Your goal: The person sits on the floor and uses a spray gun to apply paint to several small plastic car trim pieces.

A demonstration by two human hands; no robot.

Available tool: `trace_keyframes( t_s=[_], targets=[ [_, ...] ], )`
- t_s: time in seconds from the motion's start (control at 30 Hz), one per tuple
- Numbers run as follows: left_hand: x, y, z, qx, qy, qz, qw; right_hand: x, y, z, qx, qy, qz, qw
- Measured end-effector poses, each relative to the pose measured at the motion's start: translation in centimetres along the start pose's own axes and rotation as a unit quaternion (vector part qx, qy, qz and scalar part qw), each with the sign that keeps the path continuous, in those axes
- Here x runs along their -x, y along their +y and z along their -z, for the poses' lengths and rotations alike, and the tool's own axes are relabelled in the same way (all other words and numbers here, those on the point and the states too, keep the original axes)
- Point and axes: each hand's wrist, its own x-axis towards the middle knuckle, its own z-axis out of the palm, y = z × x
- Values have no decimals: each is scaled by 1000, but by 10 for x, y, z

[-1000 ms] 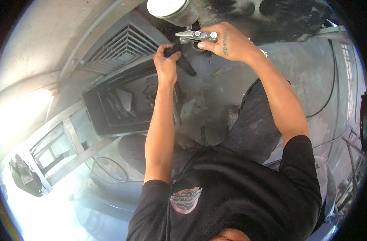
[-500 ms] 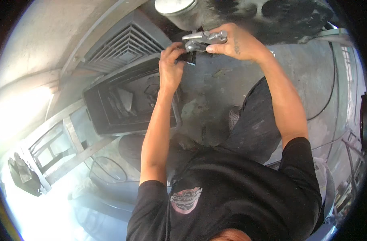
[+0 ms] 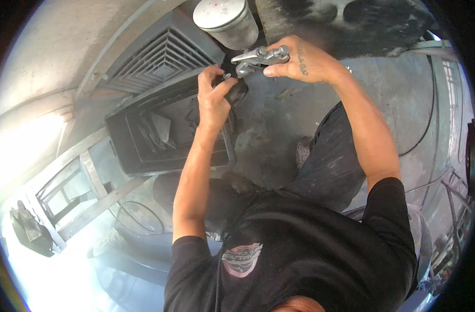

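My right hand [image 3: 305, 60], at the upper middle, is wrapped round a silver metal spray gun [image 3: 255, 60], its front end toward my left. Close to that end, my left hand [image 3: 214, 99] grips a small dark part [image 3: 239, 93] between thumb and fingers. A small pale spot shows between the fingertips. The hand hides much of the part, and its exact kind does not show. Gun and part appear slightly apart. Below and left of them lies a black rectangular tub-like piece [image 3: 123, 151] with loose dark pieces inside.
A grey louvred vent panel [image 3: 167, 57] leans behind the black piece. A pale round-topped can [image 3: 224, 21] stands beyond the gun, beside a dark stained panel [image 3: 346, 26]. A frame [image 3: 100, 177] stands at left; a cable [image 3: 430, 109] runs down the right. Haze hangs at left.
My left hand has moved slightly left and turned, and the dark part has tilted with it. The spray gun has shifted a little left in my right hand. More of the can shows.
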Motion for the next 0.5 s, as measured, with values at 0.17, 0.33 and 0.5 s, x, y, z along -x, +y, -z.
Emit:
trace_keyframes(
  t_s=[0.17, 0.33, 0.5],
  targets=[
    [1, -14, -1, -49, -34, -2, 998, 6, 2, -8, 13, 70, 21, 997],
    [-3, -19, -10, -138, -34, -11, 990, 5, -11, -6, 21, -32, 16, 999],
    [-6, -16, -13, -136, -41, 4, 990, 8, -5, -7, 42, -8, 33, 999]
  ],
)
